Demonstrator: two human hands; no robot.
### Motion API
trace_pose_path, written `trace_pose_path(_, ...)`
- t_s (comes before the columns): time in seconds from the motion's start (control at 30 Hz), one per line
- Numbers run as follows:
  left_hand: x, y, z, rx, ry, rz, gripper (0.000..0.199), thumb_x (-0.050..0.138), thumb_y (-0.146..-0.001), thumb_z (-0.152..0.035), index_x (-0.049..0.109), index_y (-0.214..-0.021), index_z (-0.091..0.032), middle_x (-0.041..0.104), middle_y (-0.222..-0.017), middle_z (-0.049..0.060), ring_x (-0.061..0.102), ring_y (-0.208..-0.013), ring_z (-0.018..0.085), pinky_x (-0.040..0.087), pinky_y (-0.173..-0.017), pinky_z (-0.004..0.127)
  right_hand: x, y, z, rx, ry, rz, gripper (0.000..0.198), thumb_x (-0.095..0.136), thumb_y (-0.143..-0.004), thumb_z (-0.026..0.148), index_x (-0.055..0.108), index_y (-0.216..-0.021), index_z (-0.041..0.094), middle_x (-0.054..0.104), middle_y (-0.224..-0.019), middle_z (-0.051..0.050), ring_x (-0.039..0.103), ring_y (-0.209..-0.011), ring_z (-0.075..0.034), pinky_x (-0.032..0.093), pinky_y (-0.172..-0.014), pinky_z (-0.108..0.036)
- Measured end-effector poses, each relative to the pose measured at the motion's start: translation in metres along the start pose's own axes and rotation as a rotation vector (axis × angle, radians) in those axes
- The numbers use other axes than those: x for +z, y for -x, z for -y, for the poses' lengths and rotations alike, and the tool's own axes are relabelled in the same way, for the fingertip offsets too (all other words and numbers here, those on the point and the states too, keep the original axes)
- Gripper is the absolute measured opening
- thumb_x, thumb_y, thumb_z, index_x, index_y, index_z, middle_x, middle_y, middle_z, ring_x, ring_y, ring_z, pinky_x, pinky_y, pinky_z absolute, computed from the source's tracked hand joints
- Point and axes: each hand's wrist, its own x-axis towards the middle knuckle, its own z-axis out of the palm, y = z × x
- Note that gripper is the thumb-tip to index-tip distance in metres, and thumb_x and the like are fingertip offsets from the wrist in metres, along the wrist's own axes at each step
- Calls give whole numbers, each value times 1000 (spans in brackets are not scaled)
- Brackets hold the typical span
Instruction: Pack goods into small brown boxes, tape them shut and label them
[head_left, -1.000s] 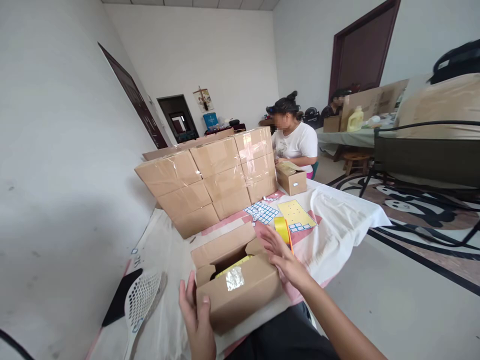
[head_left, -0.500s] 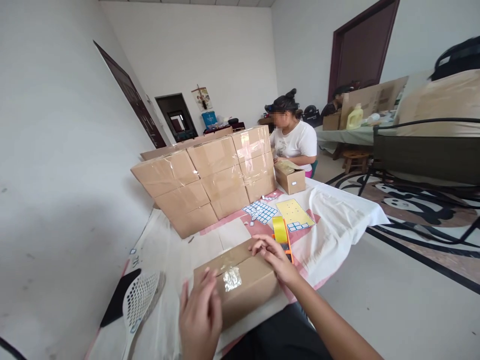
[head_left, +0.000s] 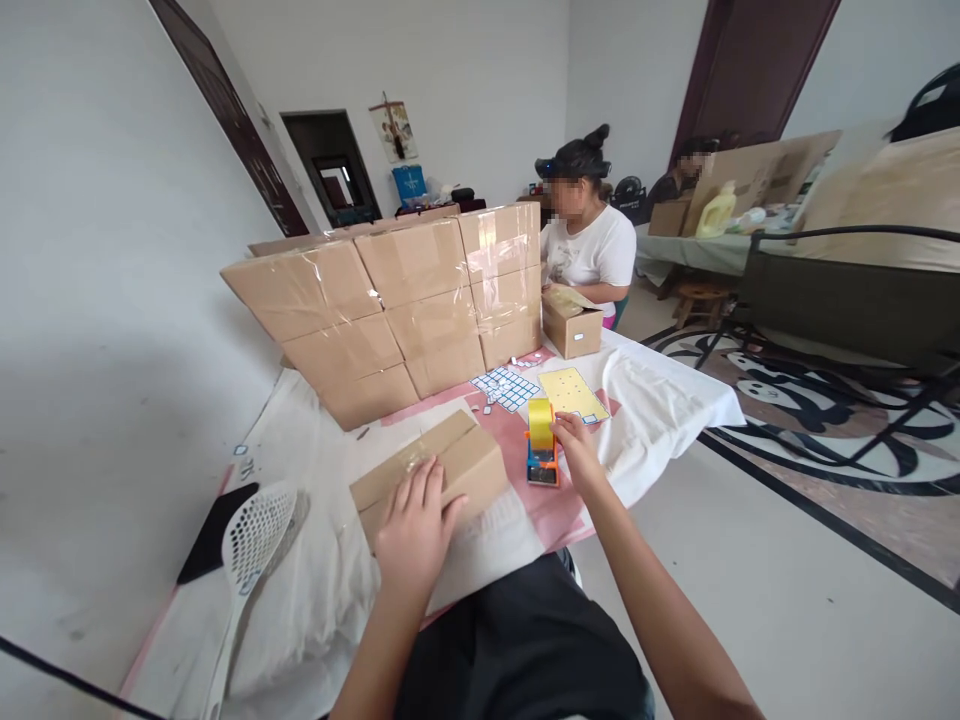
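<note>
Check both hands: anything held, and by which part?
Left hand rests atop the box, no grip visible. Right hand is at the tape dispenser, beside its yellow roll; hold unclear.

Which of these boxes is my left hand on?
The nearest box, left of the tape dispenser, has your left hand on it. The stacked boxes and the far box by the person in white stand beyond it, apart from your hand.

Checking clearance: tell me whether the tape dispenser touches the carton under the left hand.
Apart: the head view shows pink cloth between the carton and the tape dispenser.
</note>
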Motion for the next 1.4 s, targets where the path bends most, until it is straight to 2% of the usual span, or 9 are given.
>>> trace_pose_path(0.1, 9, -11, 14, -51, -5, 9, 45, 60, -97, -50, 67, -129, -18, 71, -135, 11, 68, -117, 33, 53, -96, 41, 1, 2, -9, 1, 4, 127, 41, 76, -76, 50, 61, -102, 22, 72, -102, -7, 68, -100, -27, 54, -88, -39)
trace_pose_path(0.23, 12, -19, 34, -70, 17, 95, 45, 62, -95, -53, 69, -130, -25, 71, -134, 6, 71, -111, 32, 57, -74, 38, 4, 7, -14, -59, 119, 264, 44, 77, -81, 46, 62, -115, 23, 74, -114, -7, 68, -107, -28, 55, -90, -40)
trace_pose_path(0.43, 18, -13, 50, 44, 101, 12, 46, 60, -96, -56, 73, -128, -26, 74, -130, 7, 69, -120, 29, 52, -103, 38, 4, 21, -14, -108, 129, 277, 44, 75, -85, 46, 61, -118, 22, 74, -114, -8, 69, -103, -26, 55, -89, -39)
trace_pose_path(0.63, 10, -22, 39, -53, 14, 42, 57, 59, -96, -53, 60, -144, -23, 67, -141, 12, 70, -116, 32, 45, -105, 47, 3, 66, -6, -66, -30, 261, 40, 72, -87, 50, 60, -116, 24, 73, -104, -5, 68, -89, -24, 55, -78, -36)
trace_pose_path(0.77, 4, -37, 37, -24, 20, 124, 49, 62, -94, -48, 66, -135, -21, 71, -134, 12, 69, -114, 32, 42, -108, 49, 5, 90, 9, -90, -50, 252, 46, 68, -88, 52, 61, -125, 26, 71, -103, -5, 68, -91, -25, 56, -81, -38)
trace_pose_path(0.93, 8, -29, 39, 43, 5, -7, 45, 59, -96, -49, 66, -129, -19, 71, -133, 12, 67, -119, 31, 35, -115, 47, 7, 103, 25, -95, -80, 222, 51, 60, -92, 56, 59, -135, 29, 72, -113, -6, 69, -102, -29, 57, -88, -42)
trace_pose_path(1.07, 8, -21, 37, 40, -42, -76, 39, 57, -98, -48, 67, -124, -22, 70, -136, 11, 59, -130, 34, 40, -107, 48, 6, 108, 32, -90, -116, 192, 52, 60, -93, 58, 61, -137, 29, 73, -123, -6, 68, -113, -31, 55, -97, -44)
trace_pose_path(1.2, 3, -24, 34, 4, -53, -17, 37, 58, -96, -48, 69, -118, -22, 71, -131, 12, 66, -111, 33, 43, -92, 46, 5, 114, 37, -93, -131, 205, 55, 60, -93, 58, 60, -139, 29, 73, -122, -7, 68, -113, -32, 56, -94, -43)
trace_pose_path(1.4, 3, -25, 34, 29, -53, 3, 37, 58, -96, -46, 67, -120, -20, 71, -129, 12, 65, -109, 30, 43, -91, 43, 8, 118, 30, -88, -139, 225, 52, 57, -96, 59, 60, -139, 30, 72, -126, -6, 65, -121, -31, 56, -97, -42)
